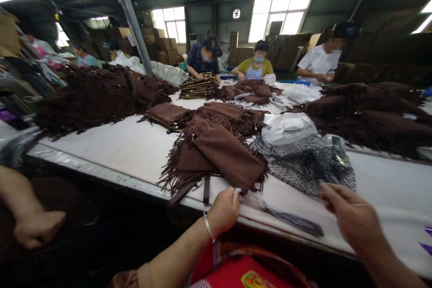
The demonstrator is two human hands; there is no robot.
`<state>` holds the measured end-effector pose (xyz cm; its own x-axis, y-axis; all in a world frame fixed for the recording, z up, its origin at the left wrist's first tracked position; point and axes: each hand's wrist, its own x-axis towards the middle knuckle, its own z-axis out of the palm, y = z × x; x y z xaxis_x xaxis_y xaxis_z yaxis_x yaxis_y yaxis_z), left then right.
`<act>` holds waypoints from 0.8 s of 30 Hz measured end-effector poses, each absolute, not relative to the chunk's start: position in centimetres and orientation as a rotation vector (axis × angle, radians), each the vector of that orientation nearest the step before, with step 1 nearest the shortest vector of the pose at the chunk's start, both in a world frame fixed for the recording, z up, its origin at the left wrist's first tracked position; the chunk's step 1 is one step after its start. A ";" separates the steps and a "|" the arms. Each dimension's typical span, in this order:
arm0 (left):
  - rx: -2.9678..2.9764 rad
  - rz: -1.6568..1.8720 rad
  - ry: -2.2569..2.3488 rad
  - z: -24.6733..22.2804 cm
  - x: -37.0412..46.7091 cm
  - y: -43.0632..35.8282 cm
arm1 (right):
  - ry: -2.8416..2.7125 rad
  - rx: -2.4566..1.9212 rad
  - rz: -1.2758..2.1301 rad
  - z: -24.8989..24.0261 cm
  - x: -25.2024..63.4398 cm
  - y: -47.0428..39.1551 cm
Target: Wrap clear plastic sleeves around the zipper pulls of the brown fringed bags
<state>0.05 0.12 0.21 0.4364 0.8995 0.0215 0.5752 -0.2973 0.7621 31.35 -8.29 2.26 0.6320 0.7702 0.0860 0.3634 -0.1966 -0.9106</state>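
My left hand (223, 210), with a bracelet at its wrist, is closed in a pinch at the near corner of a brown zipped pouch (232, 155). A small whitish piece (238, 190) sticks out from the fingertips. The pouch lies on other fringed brown bags (189, 162) at the table edge. Off to the right, my right hand (351, 216) has its fingers pressed together beside a black-and-white tweed cloth (303, 162). What it pinches, if anything, is hidden. Between my hands lies a blurred dark, slim bundle (293, 220).
Large heaps of fringed brown bags stand left (97, 94) and right (367, 112) on the pale table (111, 148). A clear plastic bag (290, 128) rests on the tweed. At far left is another person's hand (38, 229). Several co-workers stand across the table.
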 end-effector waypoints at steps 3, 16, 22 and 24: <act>2.059 0.600 1.276 0.0 0.3 -0.4 | -1.247 -1.688 0.930 3.7 22.0 -6.5; 2.285 0.380 1.398 -1.0 -0.2 -2.0 | -1.400 -1.827 1.126 3.3 14.1 -0.9; 2.346 0.402 1.391 -1.8 -0.1 -2.2 | -1.469 -1.939 1.145 3.7 14.6 -0.7; 2.345 0.444 1.395 -2.1 -0.1 -2.2 | -1.467 -1.962 1.151 3.6 14.6 -0.6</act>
